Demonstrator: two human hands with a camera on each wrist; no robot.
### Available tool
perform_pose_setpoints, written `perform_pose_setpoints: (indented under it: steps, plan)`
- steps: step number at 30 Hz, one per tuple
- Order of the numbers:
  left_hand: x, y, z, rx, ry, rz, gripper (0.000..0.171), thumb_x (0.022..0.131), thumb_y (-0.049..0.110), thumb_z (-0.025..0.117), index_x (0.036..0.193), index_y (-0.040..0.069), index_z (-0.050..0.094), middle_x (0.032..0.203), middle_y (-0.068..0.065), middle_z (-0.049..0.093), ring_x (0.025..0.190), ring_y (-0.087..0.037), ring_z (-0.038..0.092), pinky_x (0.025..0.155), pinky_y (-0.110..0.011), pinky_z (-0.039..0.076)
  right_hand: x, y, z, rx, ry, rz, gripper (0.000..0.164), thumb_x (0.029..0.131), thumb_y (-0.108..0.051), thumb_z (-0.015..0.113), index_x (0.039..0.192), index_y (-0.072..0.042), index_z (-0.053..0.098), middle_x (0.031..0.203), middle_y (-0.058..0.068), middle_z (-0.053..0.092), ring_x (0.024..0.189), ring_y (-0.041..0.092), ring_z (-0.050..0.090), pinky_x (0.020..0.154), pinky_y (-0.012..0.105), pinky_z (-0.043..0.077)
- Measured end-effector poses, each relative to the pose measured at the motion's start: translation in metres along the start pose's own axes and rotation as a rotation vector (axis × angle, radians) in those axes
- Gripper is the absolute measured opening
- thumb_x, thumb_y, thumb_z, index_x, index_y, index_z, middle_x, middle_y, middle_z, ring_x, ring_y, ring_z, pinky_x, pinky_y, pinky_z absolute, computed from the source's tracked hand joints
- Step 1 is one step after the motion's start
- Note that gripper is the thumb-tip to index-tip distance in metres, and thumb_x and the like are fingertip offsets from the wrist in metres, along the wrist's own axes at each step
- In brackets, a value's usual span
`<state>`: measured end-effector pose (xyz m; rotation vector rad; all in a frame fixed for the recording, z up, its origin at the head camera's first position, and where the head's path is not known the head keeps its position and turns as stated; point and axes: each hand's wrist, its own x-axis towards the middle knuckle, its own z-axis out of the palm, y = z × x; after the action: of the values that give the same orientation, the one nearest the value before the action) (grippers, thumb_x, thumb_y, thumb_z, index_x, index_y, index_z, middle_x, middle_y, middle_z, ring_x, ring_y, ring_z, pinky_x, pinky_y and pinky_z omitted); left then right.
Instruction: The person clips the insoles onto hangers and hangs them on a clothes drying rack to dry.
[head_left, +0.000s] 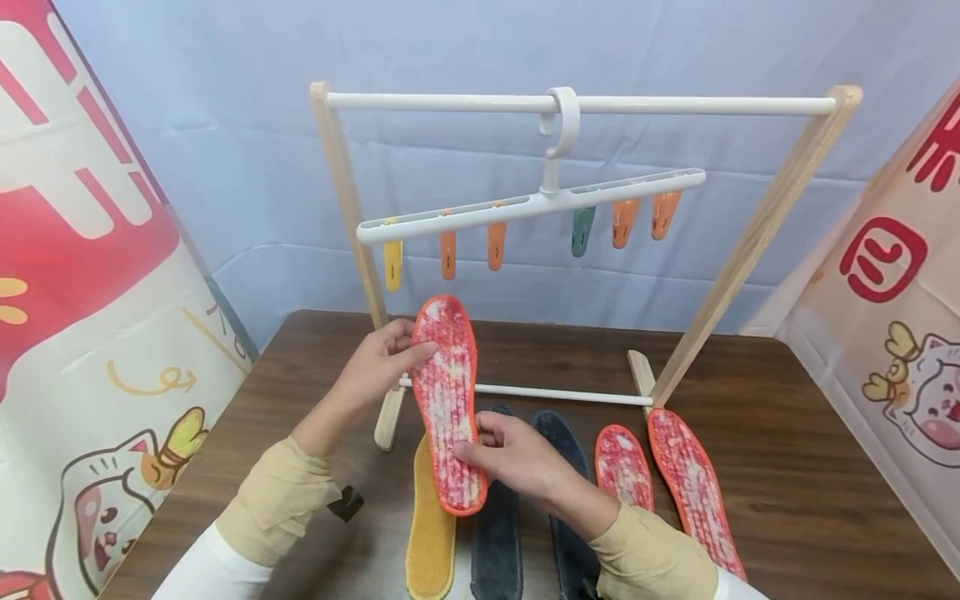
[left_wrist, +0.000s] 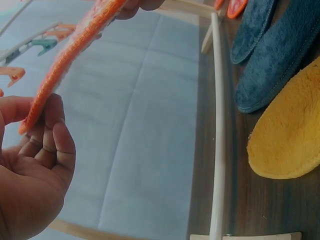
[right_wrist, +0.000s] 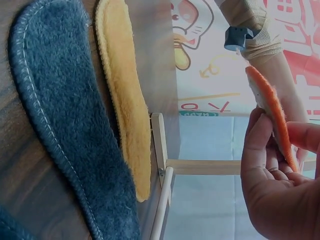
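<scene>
A red-and-white insole point(head_left: 448, 400) with an orange edge is held up in both hands, above the table. My left hand point(head_left: 378, 367) pinches its upper left side, thumb on the front face. Lower down, my right hand point(head_left: 521, 458) pinches the opposite edge. In the left wrist view the insole point(left_wrist: 65, 65) appears nearly edge-on between thumb and fingers. Above it hangs a white hanger point(head_left: 525, 204), tilted with its left end lower. Its clips are a yellow clip point(head_left: 393, 265), a green clip point(head_left: 582, 231) and several orange ones.
The hanger hooks over a wood-and-white rack point(head_left: 450, 102) standing on the brown table point(head_left: 810, 433). On the table lie a yellow insole point(head_left: 430, 542), two dark blue insoles point(head_left: 495, 542) and two more red-and-white insoles point(head_left: 693, 483). A patterned cloth point(head_left: 90, 333) hangs at the left.
</scene>
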<state>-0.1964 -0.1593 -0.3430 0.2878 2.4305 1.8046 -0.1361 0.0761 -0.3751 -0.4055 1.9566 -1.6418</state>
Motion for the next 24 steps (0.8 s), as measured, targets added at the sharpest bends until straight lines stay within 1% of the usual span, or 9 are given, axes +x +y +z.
perform_pose_setpoints:
  steps: [3,4,6,10,11,15,24]
  plan:
    - [-0.002,-0.001,-0.002,-0.017,0.001,0.000,0.038,0.099,0.033,0.066,0.125,0.007,0.058,0.100,-0.007,0.072,0.081,-0.019,0.066,0.061,-0.029,0.049,0.001,-0.001,0.001,-0.021,-0.001,-0.013,0.039,0.099,-0.033,0.067,0.125,-0.004,0.063,0.093,0.005,0.074,0.082,0.017,0.071,0.074,0.033,0.056]
    - [-0.002,-0.001,-0.003,-0.023,-0.002,0.006,0.038,0.099,0.032,0.066,0.125,0.006,0.058,0.100,-0.007,0.072,0.081,-0.019,0.067,0.062,-0.030,0.050,0.001,-0.001,0.001,-0.026,-0.001,-0.016,0.039,0.099,-0.034,0.067,0.124,-0.004,0.063,0.093,0.005,0.074,0.082,0.017,0.071,0.073,0.032,0.056]
    - [-0.002,-0.001,-0.004,-0.026,-0.002,0.014,0.039,0.099,0.032,0.066,0.125,0.004,0.058,0.100,-0.008,0.072,0.082,-0.019,0.067,0.067,-0.031,0.052,0.001,-0.001,0.001,-0.032,0.001,-0.020,0.039,0.099,-0.034,0.067,0.123,-0.004,0.063,0.092,0.005,0.074,0.081,0.017,0.070,0.073,0.032,0.055]
    - [-0.002,-0.001,-0.007,-0.044,-0.001,0.028,0.040,0.099,0.030,0.067,0.126,0.002,0.058,0.103,-0.010,0.072,0.086,-0.021,0.070,0.081,-0.039,0.056,0.003,-0.002,0.001,-0.024,0.002,-0.024,0.039,0.100,-0.033,0.066,0.124,-0.003,0.062,0.093,0.005,0.074,0.082,0.017,0.070,0.074,0.031,0.055]
    - [-0.002,0.000,-0.007,-0.044,0.002,0.029,0.041,0.099,0.030,0.067,0.127,0.002,0.057,0.103,-0.010,0.072,0.087,-0.021,0.070,0.082,-0.039,0.056,0.003,-0.003,0.002,-0.019,0.000,-0.025,0.039,0.100,-0.033,0.066,0.125,-0.003,0.061,0.093,0.006,0.075,0.082,0.017,0.071,0.075,0.031,0.055]
    - [-0.004,0.001,-0.010,-0.050,0.006,0.032,0.041,0.099,0.029,0.067,0.127,0.001,0.057,0.103,-0.010,0.073,0.086,-0.021,0.071,0.081,-0.037,0.056,0.004,-0.004,0.003,-0.009,-0.004,-0.033,0.039,0.100,-0.031,0.066,0.125,-0.002,0.061,0.094,0.006,0.076,0.084,0.017,0.072,0.077,0.031,0.056]
    - [-0.006,0.002,-0.014,-0.080,0.014,0.048,0.038,0.099,0.029,0.067,0.124,0.002,0.056,0.100,-0.008,0.073,0.085,-0.019,0.071,0.079,-0.033,0.057,0.004,-0.007,0.006,-0.002,0.033,-0.041,0.039,0.101,-0.030,0.065,0.126,-0.001,0.062,0.099,0.007,0.075,0.084,0.016,0.071,0.075,0.030,0.057]
